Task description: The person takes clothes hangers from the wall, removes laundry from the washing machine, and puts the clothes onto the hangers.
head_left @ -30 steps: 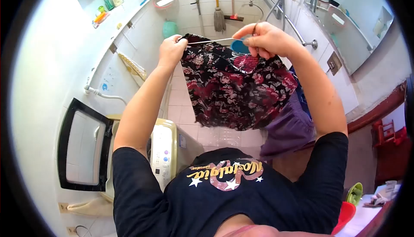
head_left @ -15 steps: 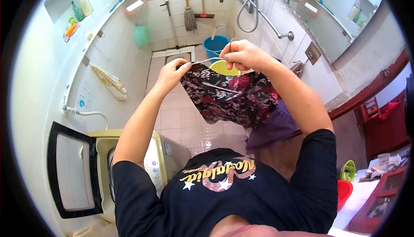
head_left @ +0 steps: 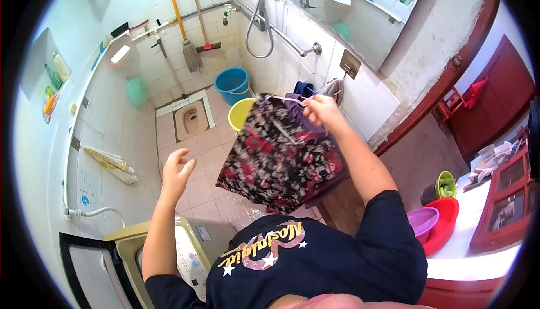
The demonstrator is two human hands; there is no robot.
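Observation:
My right hand (head_left: 322, 111) pinches a thin white clothes hanger (head_left: 289, 100). From it hangs a black garment with red and white flowers (head_left: 275, 160), slightly blurred, spread over the middle of the view; its exact kind I cannot tell. Behind it a purple garment (head_left: 301, 112) shows in part near the wall. My left hand (head_left: 178, 173) is off to the left of the flowered garment, holding nothing, its fingers apart above the tiled floor.
A yellow bucket (head_left: 241, 112) and a blue bucket (head_left: 232, 86) stand beyond the garment, near a squat toilet (head_left: 191, 116). A washing machine (head_left: 194, 247) with raised lid is at lower left. Right are a wall rail (head_left: 284, 38), a red basin (head_left: 441, 227) and a purple basin (head_left: 423, 220).
My left hand has let go of the hanger and moved down and left. My right hand still holds it, and the flowered garment now hangs more spread out. The view has turned right.

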